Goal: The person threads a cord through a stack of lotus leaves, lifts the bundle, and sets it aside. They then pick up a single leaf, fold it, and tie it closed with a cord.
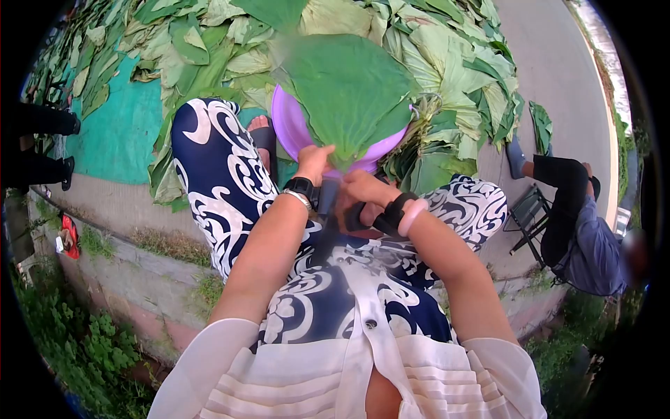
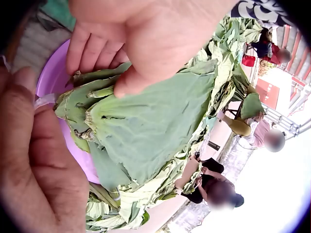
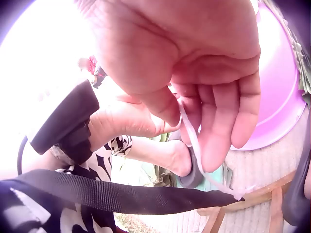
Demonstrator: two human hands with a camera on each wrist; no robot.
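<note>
Pavement [image 1: 551,77] takes up most of the head view's bg, w/ a big leaf pile [image 1: 447,63] spread across the top, green & dried-pale leaves mixed. Green sheet [image 1: 115,136] shows upper L, partly under it. Seated person [image 1: 593,244] in blue-grey top & dark trousers at far R edge. Patterned trousers [image 1: 216,174], navy & white, fill the mid, knees apart; purple basin [image 1: 285,122] sits btwn/just beyond them, upper ctr. Leaf bundle [image 1: 349,91], the thing being handled, is at upper ctr too, in front of most of the basin: fan-shaped, wide end twd top, narrow end down at the hands. L hand [image 1: 314,163] is at the narrow end's L side; its fingers are nearly closed, thumb flat on the top leaf, other fingers round the far edge, so bundle is pinched. R hand [image 1: 366,188] is just beside, lower R of it; its fingers are bent, thumb tip pressed to index w/ hardly any gap, gripping a white strip [image 3: 195,145], which hangs down twd lower ctr of the R wrist view. Pink bangle [image 1: 412,217] on R wrist.
</note>
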